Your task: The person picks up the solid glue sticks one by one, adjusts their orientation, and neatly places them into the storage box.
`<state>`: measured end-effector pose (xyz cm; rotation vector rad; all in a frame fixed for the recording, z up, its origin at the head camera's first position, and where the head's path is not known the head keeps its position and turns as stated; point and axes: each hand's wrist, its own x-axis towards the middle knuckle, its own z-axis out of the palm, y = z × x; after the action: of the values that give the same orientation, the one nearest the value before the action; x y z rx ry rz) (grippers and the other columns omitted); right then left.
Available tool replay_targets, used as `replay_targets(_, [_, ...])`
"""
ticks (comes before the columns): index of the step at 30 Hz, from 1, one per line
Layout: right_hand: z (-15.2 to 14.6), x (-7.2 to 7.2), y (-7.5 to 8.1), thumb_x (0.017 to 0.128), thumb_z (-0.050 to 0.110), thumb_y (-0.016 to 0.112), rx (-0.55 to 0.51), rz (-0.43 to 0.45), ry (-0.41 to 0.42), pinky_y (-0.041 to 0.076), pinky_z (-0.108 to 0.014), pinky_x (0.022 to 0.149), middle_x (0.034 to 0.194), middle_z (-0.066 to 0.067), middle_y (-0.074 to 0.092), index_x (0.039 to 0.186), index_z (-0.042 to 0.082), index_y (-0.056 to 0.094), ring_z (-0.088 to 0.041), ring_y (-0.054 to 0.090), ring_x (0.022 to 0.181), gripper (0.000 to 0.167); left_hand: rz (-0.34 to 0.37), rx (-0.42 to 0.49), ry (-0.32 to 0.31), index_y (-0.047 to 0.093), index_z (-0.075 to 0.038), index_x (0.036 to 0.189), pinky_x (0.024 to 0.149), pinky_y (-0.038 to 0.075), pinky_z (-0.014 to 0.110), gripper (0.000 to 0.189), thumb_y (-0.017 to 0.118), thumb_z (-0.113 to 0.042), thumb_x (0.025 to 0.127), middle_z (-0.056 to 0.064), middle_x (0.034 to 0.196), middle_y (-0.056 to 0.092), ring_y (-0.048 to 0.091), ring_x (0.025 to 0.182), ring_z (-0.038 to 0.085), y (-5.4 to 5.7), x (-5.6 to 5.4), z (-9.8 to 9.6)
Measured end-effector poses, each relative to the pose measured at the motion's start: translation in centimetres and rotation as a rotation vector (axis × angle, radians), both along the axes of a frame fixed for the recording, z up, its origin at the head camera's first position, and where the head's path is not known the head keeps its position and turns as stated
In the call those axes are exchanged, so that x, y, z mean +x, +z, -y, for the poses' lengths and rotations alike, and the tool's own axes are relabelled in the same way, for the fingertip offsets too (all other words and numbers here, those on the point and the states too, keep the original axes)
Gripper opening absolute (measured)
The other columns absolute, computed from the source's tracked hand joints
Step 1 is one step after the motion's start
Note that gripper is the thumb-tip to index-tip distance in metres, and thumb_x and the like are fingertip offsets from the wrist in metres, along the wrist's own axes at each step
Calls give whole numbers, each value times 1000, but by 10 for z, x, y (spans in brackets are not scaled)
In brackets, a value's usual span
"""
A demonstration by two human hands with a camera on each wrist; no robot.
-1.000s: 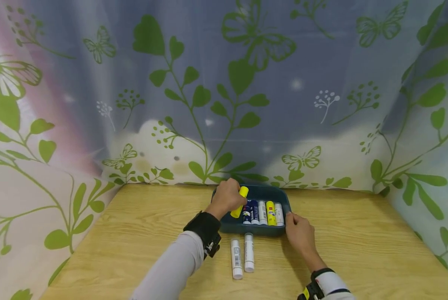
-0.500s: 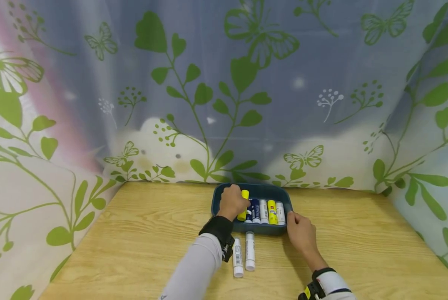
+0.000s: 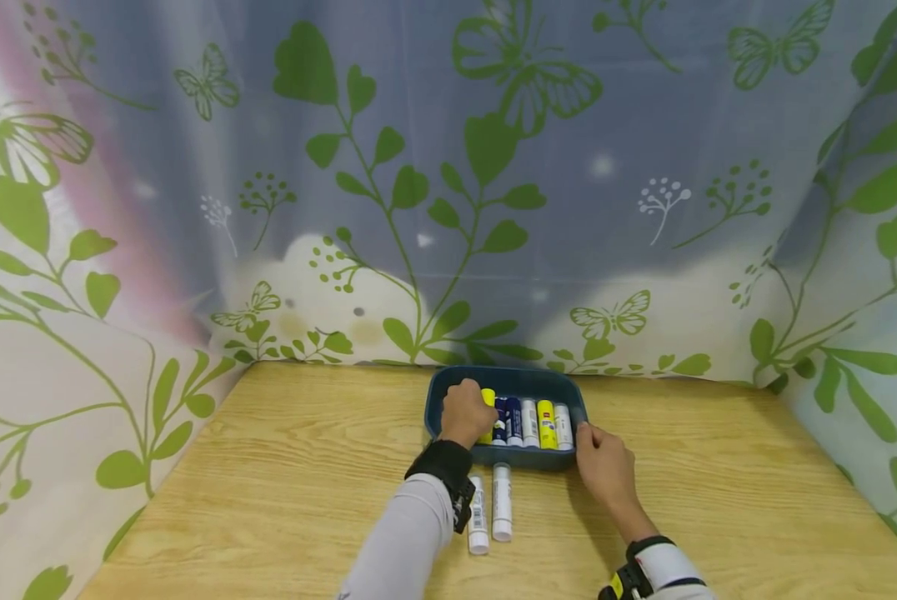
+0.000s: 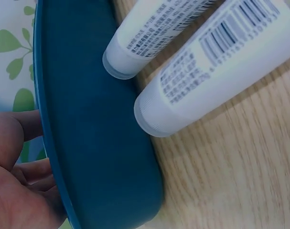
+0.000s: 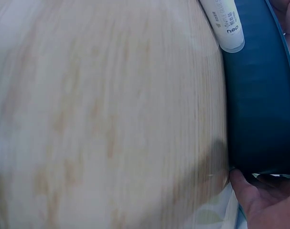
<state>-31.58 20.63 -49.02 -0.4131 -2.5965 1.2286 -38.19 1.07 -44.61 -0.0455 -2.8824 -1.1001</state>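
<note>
A dark teal bin (image 3: pixel 531 457) stands near the back of the table. Inside its left part, my left hand (image 3: pixel 467 414) holds a yellow glue stick (image 3: pixel 488 398) upright-lying beside the row; most of it is hidden behind the hand. To the right lie dark blue glue sticks (image 3: pixel 513 421), a white one (image 3: pixel 529 423), another yellow one (image 3: pixel 546 425) and a white one (image 3: pixel 563 427) at the end. My right hand (image 3: pixel 604 471) grips the bin's front right corner. The left wrist view shows the left fingers (image 4: pixel 35 171) reaching behind the bin's wall.
Two white glue sticks, one at left (image 3: pixel 478 518) and one at right (image 3: pixel 502 504), lie on the wooden table (image 3: pixel 291 475) just in front of the bin. A patterned curtain (image 3: pixel 448 208) hangs directly behind the bin and along both sides.
My left hand has brought the yellow glue stick rightward and down into the bin, beside the dark blue ones. The right hand stays at the bin's corner.
</note>
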Motion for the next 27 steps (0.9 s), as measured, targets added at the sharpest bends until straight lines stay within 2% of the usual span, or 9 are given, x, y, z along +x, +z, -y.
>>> replay_targets(5, [-1, 0, 0, 107, 31, 41, 2, 3, 1, 35, -29, 56, 69, -4, 51, 103, 3, 72, -23, 50, 70, 42, -8, -2, 21, 67, 1, 89, 56, 52, 35, 13, 77, -7, 86, 12, 74, 62, 62, 66, 27, -3, 0, -2])
replay_targets(11, [-1, 1, 1, 107, 31, 41, 4, 7, 5, 36, -29, 56, 71, -5, 52, 116, 3, 73, -25, 52, 72, 44, -24, -2, 46, 63, -1, 83, 53, 48, 33, 15, 77, -7, 85, 9, 70, 57, 58, 64, 25, -7, 2, -3])
replay_targets(16, [-1, 0, 0, 108, 32, 41, -5, 16, 7, 35, -30, 56, 72, -5, 52, 115, 3, 73, -24, 52, 73, 44, -28, -4, 50, 64, -2, 80, 52, 49, 32, 16, 78, -8, 86, 9, 67, 57, 59, 62, 25, -9, 1, -3])
replay_targets(22, [-1, 0, -1, 108, 32, 41, -15, 19, 9, 34, -29, 56, 71, -5, 50, 112, 2, 73, -23, 50, 71, 44, -34, -12, 56, 66, 0, 84, 57, 54, 35, 18, 80, -11, 85, 10, 71, 60, 63, 67, 27, -12, 0, -3])
replay_targets(27, [0, 1, 0, 107, 31, 42, -9, 7, 0, 34, -30, 57, 72, -5, 52, 112, 3, 74, -25, 51, 74, 43, -27, -12, 60, 66, 0, 85, 57, 54, 35, 18, 80, -11, 84, 10, 72, 61, 64, 68, 27, -13, -1, -4])
